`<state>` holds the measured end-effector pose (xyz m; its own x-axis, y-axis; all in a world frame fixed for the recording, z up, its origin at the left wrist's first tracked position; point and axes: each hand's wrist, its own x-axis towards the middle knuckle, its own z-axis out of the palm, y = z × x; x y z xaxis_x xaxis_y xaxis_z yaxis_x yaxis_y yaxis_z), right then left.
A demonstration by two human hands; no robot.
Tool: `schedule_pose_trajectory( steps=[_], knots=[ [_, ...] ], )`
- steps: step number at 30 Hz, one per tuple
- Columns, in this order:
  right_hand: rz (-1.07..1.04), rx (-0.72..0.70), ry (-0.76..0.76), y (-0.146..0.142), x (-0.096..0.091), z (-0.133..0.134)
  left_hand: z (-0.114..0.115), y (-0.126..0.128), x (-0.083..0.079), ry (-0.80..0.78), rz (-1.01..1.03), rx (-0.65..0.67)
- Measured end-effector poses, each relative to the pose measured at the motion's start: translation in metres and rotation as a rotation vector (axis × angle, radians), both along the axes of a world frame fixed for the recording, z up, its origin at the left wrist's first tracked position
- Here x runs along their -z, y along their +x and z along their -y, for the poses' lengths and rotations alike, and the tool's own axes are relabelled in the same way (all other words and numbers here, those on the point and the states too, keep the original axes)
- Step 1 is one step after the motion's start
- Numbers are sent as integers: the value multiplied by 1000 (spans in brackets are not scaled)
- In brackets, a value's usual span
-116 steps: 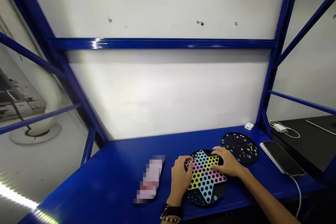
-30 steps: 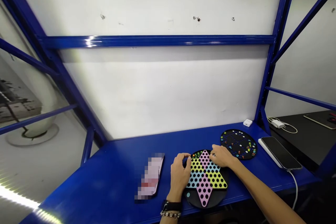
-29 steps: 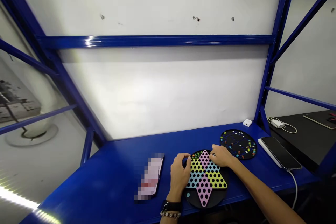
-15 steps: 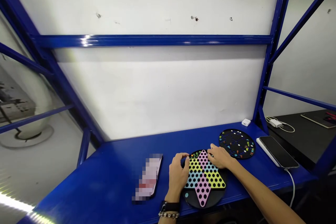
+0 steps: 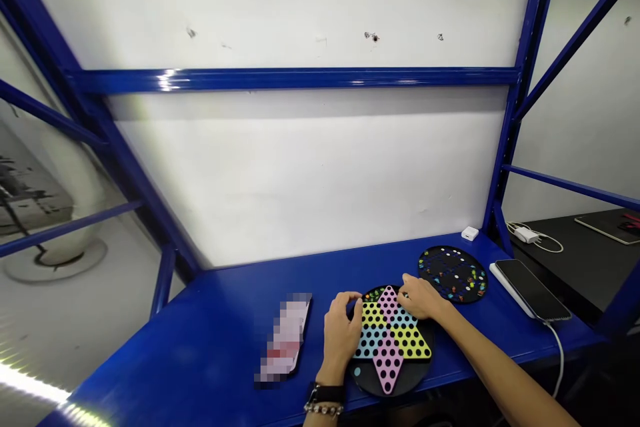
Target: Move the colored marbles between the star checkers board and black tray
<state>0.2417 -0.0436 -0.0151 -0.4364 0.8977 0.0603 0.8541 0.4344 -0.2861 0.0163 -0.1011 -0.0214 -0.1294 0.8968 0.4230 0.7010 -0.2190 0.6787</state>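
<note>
A round black Chinese checkers board (image 5: 411,374) with a star of pink, yellow and light blue points lies near the table's front edge. My left hand (image 5: 341,332) is curled around its left rim, thumb toward the star and fingers at the far side. With fingers bent down, my right hand (image 5: 419,295) grips the board's upper right edge; its fingertips are partly hidden. Small colourful pieces (image 5: 375,295) show in a section at the board's far side, between my hands. The star's holes look dark.
A round black disc (image 5: 450,273) with scattered coloured pieces lies behind my right hand. A phone (image 5: 533,288) rests on a white block with a cable at right. Another phone (image 5: 287,340) lies left. A white case (image 5: 469,233) sits at the back. Blue frame posts (image 5: 495,213) border the table (image 5: 220,333).
The view has shifted very slightly. My hands and the board keep nearly the same positions, with my right fingers bent a little more at the board's edge.
</note>
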Motion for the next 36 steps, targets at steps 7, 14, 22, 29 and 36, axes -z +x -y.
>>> schedule_pose_trajectory(
  steps=[7,14,22,29,36],
  knots=[
    [-18,-6,15,-1,2,-4,0,1,-1,24,-13,-10],
    [-184,42,18,1,13,-9,0,0,0,35,-15,-14],
    [-458,364,149,40,7,-29,2,1,-2,21,-2,3],
    [-87,586,148,76,4,-25,2,2,-3,18,8,11],
    [-179,113,70,24,-7,5,2,2,-3,20,15,4]
  ],
)
